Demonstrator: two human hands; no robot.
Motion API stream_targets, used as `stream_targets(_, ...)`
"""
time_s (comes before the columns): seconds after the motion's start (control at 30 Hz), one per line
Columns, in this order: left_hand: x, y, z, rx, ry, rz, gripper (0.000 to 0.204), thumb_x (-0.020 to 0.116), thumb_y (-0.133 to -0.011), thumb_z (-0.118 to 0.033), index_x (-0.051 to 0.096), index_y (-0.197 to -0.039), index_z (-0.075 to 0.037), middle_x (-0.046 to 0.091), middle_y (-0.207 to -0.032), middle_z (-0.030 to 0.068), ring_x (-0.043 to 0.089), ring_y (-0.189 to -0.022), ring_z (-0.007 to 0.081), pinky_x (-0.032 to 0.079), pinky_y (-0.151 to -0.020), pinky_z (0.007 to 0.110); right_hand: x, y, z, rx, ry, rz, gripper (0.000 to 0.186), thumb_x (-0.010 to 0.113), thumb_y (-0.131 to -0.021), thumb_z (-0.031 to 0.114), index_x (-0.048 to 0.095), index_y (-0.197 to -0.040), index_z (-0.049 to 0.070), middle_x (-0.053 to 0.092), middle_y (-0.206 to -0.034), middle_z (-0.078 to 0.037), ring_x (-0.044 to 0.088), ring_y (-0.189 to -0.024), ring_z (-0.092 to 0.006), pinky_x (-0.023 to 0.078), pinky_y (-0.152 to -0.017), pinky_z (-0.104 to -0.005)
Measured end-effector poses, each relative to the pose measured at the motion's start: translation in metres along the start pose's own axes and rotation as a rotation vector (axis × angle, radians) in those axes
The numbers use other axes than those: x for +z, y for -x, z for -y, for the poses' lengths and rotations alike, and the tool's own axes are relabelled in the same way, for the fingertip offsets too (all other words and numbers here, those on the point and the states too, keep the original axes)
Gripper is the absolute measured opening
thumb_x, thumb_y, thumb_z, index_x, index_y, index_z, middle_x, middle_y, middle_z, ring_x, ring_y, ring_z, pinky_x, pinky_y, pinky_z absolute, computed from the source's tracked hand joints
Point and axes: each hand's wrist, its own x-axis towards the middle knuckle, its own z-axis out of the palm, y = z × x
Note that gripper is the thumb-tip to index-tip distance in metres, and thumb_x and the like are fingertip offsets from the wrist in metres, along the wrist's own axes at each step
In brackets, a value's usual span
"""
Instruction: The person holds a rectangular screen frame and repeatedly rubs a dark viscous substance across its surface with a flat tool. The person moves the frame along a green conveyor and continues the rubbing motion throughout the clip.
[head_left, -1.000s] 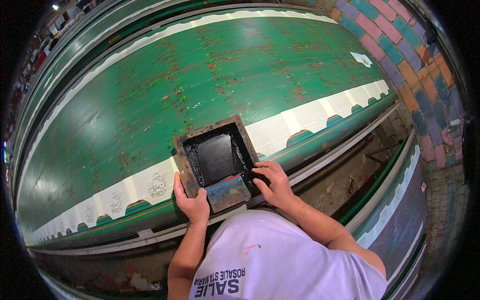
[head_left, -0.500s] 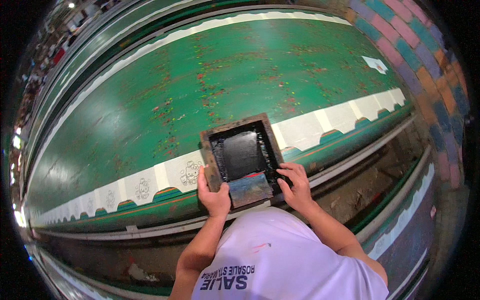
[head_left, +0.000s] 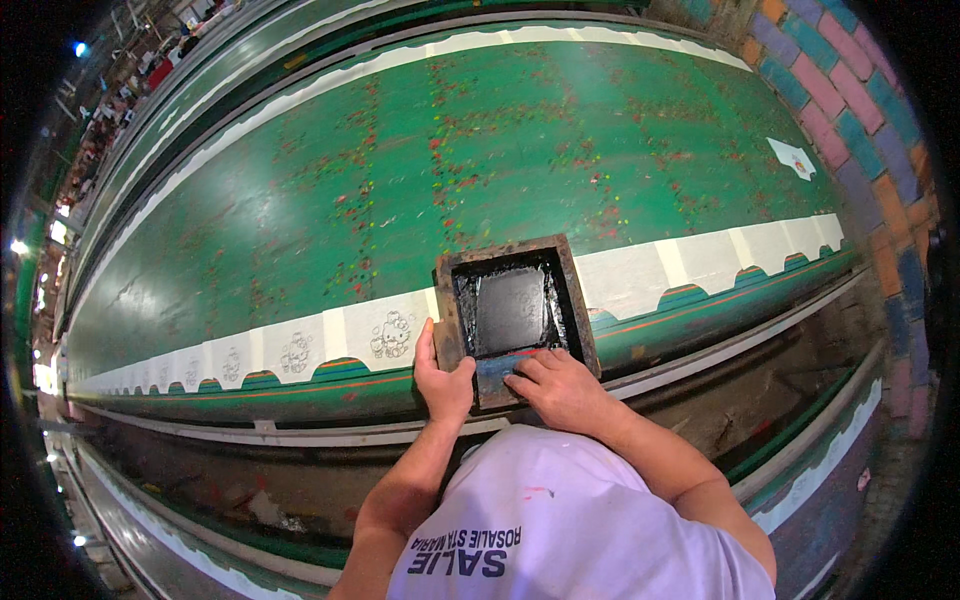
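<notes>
A wooden printing frame (head_left: 568,288) with black ink inside (head_left: 510,308) rests on a row of white cut pieces (head_left: 630,270) along the near table edge. Pieces left of it carry black cartoon outlines (head_left: 390,335). My left hand (head_left: 443,385) grips the frame's lower left side, thumb at the corner. My right hand (head_left: 555,385) has its fingers bent over a blue-stained squeegee (head_left: 493,388) along the frame's near end.
The long green table (head_left: 300,220) has speckled paint, another white row (head_left: 480,38) along its far edge and a loose white piece (head_left: 790,158) at the right. Parallel tables (head_left: 820,480) lie nearby. Painted brick paving (head_left: 840,90) borders the right. A metal rail (head_left: 300,433) runs below the edge.
My right hand has moved inward from the frame's right side onto the squeegee. The whole view has shifted, with the table and frame sitting farther right in it.
</notes>
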Motion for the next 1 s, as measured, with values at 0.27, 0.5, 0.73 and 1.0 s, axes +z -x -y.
stream_targets(0.27,-0.009,-0.004,0.002,0.006,0.018,-0.001,0.076,0.072,-0.095,0.006,0.048,-0.167,0.007,0.059,-0.164,0.0215,0.058,-0.152,0.0279,0.043,-0.129,0.041,-0.026,-0.056,-0.064,0.002,-0.072,0.194,0.029,0.073,-0.091,0.008,0.079,-0.120,0.007,0.074,-0.108,-0.016,0.074,-0.108,-0.0408,0.059,-0.096,-0.0520)
stream_targets(0.5,-0.016,-0.011,-0.003,-0.067,0.060,0.082,0.075,0.077,-0.094,0.008,0.049,-0.163,0.006,0.063,-0.159,0.0214,0.062,-0.147,0.0274,0.046,-0.127,0.040,-0.015,-0.111,-0.109,0.121,0.019,-0.028,0.037,0.074,-0.084,0.003,0.079,-0.120,0.007,0.076,-0.113,-0.018,0.074,-0.114,-0.0412,0.059,-0.102,-0.0526)
stream_targets(0.73,-0.017,-0.011,0.002,-0.118,0.081,0.090,0.077,0.081,-0.093,0.007,0.049,-0.163,0.006,0.063,-0.158,0.0226,0.062,-0.147,0.0278,0.047,-0.125,0.040,-0.003,-0.091,-0.089,0.090,0.160,0.075,0.043,0.080,-0.076,0.008,0.079,-0.119,0.008,0.076,-0.111,-0.018,0.076,-0.108,-0.0416,0.061,-0.095,-0.0527)
stream_targets(1.0,-0.016,-0.012,0.011,-0.026,0.078,0.088,0.077,0.083,-0.092,0.004,0.050,-0.161,0.006,0.065,-0.155,0.0223,0.062,-0.147,0.0281,0.048,-0.125,0.040,-0.009,-0.033,-0.016,0.052,0.072,0.117,0.044,0.077,-0.081,0.009,0.078,-0.125,0.009,0.075,-0.109,-0.015,0.076,-0.106,-0.0363,0.060,-0.096,-0.0504)
